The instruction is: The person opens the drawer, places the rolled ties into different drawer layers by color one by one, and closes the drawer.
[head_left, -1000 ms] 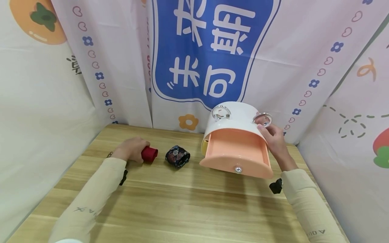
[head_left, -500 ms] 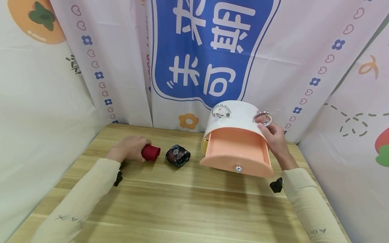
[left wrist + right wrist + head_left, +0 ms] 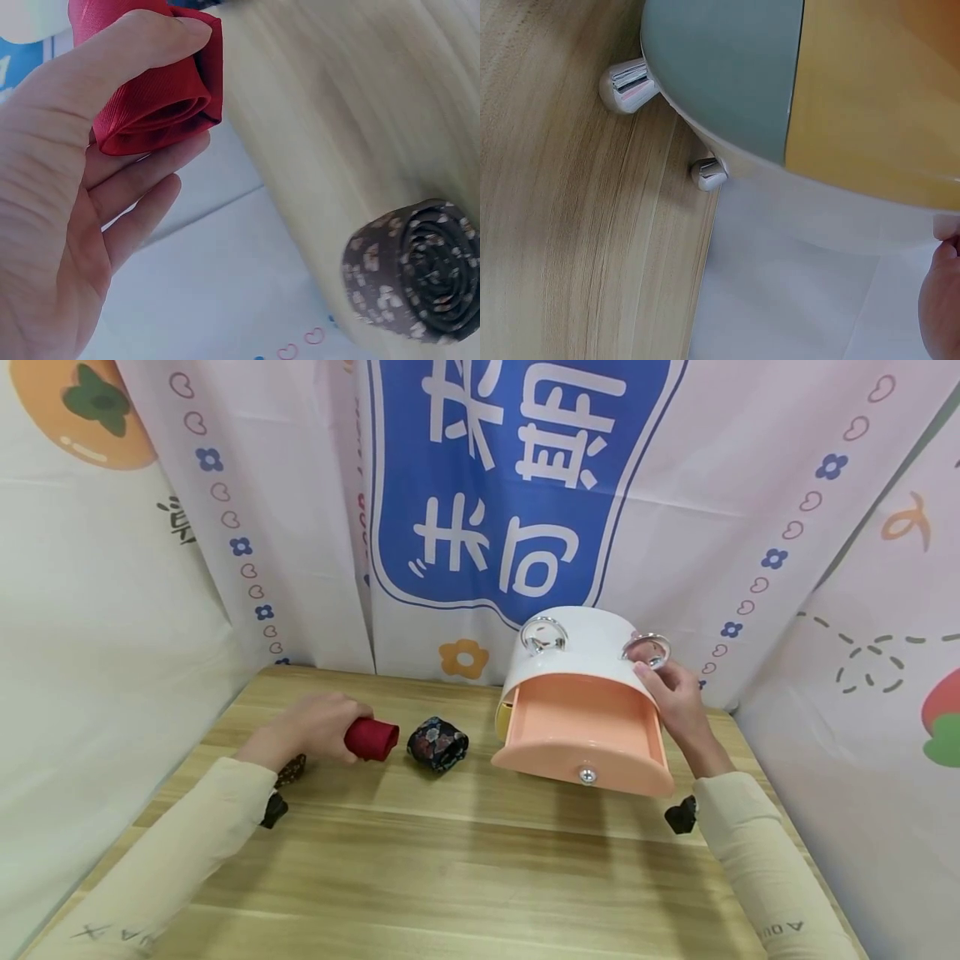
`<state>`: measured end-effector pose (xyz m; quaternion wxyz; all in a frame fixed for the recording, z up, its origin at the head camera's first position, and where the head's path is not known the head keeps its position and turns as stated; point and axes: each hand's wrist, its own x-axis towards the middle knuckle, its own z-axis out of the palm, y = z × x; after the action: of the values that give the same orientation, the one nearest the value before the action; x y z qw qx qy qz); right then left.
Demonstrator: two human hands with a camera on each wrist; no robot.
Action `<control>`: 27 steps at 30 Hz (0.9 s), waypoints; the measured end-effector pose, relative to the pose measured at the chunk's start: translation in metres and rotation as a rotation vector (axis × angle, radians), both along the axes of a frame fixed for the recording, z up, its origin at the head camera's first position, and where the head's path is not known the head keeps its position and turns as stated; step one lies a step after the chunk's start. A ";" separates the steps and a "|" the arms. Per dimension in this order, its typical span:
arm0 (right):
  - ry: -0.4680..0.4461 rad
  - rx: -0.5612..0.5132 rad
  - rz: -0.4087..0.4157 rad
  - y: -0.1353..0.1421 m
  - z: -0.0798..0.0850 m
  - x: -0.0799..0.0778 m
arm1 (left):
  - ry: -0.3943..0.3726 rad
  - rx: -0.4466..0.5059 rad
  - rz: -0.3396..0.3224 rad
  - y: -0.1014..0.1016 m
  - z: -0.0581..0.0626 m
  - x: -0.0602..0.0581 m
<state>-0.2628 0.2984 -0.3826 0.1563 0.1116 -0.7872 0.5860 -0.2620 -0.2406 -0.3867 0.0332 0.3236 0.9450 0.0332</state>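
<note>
My left hand (image 3: 322,727) holds a rolled red necktie (image 3: 371,739) near the back left of the table. In the left wrist view, thumb and fingers pinch the red roll. Just right of it lies a rolled dark floral necktie (image 3: 438,745). A brown patterned rolled necktie (image 3: 409,270) sits by my left wrist. My right hand (image 3: 675,702) grips the upper right side of a white rounded drawer box (image 3: 592,647), beside its metal ring; some fingers are hidden behind. Its peach drawer (image 3: 588,718) is pulled out with nothing in it.
In the right wrist view, the box shows a grey-green front (image 3: 727,67), a yellow front (image 3: 877,97) and short silver legs (image 3: 626,86). A printed cloth (image 3: 675,527) hangs behind the wooden table (image 3: 450,877). Dark wrist devices (image 3: 681,816) hang below the sleeves.
My left hand stays around the red necktie, which shifts slightly right, while the left forearm swings left and uncovers the brown necktie. My right hand and the drawer box hardly move.
</note>
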 end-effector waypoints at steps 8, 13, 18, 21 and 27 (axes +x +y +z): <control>0.011 0.003 0.006 -0.001 0.001 0.001 | 0.035 -0.013 -0.020 0.018 0.030 0.014; 0.017 0.008 0.007 -0.001 0.001 0.000 | 0.083 -0.024 -0.035 0.032 0.049 0.018; 0.022 0.008 -0.004 0.000 0.001 -0.001 | 0.110 -0.038 -0.049 0.049 0.068 0.021; 0.024 0.004 0.001 0.000 0.000 -0.002 | 0.115 -0.041 -0.054 0.060 0.078 0.022; 0.020 0.007 0.014 0.000 -0.001 -0.003 | 0.126 -0.048 -0.065 0.082 0.092 0.023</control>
<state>-0.2657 0.2984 -0.3836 0.1597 0.1234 -0.7869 0.5831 -0.2390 -0.1585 -0.2942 -0.0174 0.3546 0.9348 -0.0111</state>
